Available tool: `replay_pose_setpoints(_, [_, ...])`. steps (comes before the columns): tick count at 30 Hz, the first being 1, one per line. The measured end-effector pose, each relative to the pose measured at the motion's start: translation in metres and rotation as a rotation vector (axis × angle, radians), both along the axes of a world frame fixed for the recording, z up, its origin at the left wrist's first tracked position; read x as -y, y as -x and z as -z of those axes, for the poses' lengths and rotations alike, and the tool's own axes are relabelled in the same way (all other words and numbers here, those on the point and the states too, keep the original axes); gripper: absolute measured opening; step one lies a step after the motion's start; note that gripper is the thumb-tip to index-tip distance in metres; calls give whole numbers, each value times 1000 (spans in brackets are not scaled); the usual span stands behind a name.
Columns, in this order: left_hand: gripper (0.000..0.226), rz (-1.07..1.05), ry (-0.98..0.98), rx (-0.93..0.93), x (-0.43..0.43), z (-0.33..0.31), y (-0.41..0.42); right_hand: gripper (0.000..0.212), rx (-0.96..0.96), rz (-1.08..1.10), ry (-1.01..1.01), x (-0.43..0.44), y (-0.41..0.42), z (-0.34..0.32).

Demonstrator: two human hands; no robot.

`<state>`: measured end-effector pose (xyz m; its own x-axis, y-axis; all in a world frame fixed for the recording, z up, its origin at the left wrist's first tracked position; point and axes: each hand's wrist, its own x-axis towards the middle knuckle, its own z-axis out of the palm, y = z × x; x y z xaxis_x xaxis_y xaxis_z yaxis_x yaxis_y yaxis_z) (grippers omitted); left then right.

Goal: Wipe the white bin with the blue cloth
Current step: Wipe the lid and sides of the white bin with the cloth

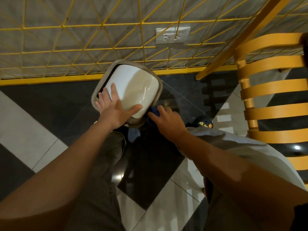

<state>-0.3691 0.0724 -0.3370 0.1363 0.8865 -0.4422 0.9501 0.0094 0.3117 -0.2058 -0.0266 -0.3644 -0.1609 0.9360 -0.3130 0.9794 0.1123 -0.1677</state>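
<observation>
The white bin (133,87) stands on the floor by the wall, seen from above, with a glossy white swing lid inside a beige rim. My left hand (115,109) lies flat on the lid's near left part, fingers spread, thumb stretched to the right along the lid. My right hand (166,120) presses the bunched blue cloth (154,112) against the bin's near right side, just under the rim. Most of the cloth is hidden by my fingers and the bin.
A yellow wire grid (100,40) covers the grey wall behind the bin, with a socket plate (172,35) behind it. An orange slatted chair (273,100) stands at the right. The floor is glossy black and white tile (33,130). My legs and a dark shoe (202,122) are below.
</observation>
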Motion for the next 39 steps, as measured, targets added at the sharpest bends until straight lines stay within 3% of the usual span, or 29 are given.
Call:
replay_pose_setpoints(16, [114,21,-6,22,0,-1,0,43,83,109,18,-53,-46,-8])
replay_pose_setpoints(22, [113,25,-3,31,1,-3,0,57,95,189,52,-61,-49,-6])
replay_pose_setpoints(39, [115,1,-39,-16,0,2,-3,60,-43,204,139,5,34,-7])
